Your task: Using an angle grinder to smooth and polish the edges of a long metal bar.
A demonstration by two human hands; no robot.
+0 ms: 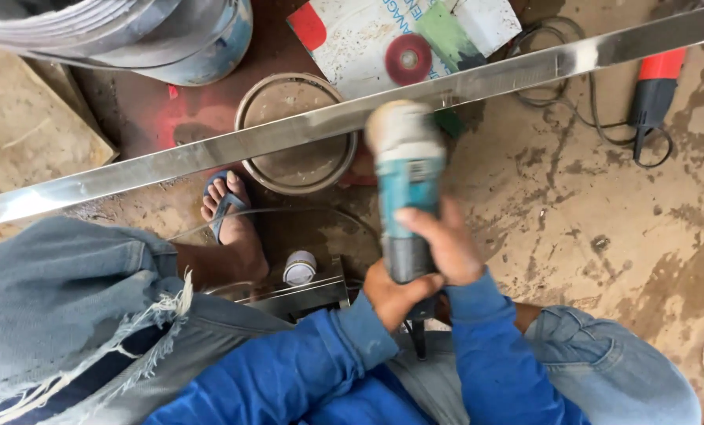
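1. A teal angle grinder (408, 185) is held in both hands over a long stainless steel bar (289, 134); its head, blurred, meets the bar near the bar's middle.
2. The grinder's long axis runs nearly straight away from the person, with the head at the far end on the bar and the grey handle end toward the body.
3. The bar crosses the view slantwise, low at the left and high at the right.
4. The right hand (446, 244) wraps the grinder's body, its fingers curled tight around the casing.
5. The left hand (395, 295) grips the handle end from below, fingers closed around it.
6. A small pale label sits on the grinder's teal casing.
7. Beyond the bar lies a white rectangular board (383, 39) with a red patch at its left corner, a green patch, and a red grinding disc (408, 59) on it.
8. A round dusty tin lid (297, 134) lies on the floor under the bar.
9. A second power tool (655, 90), red and black with a coiled cable, lies at the upper right.
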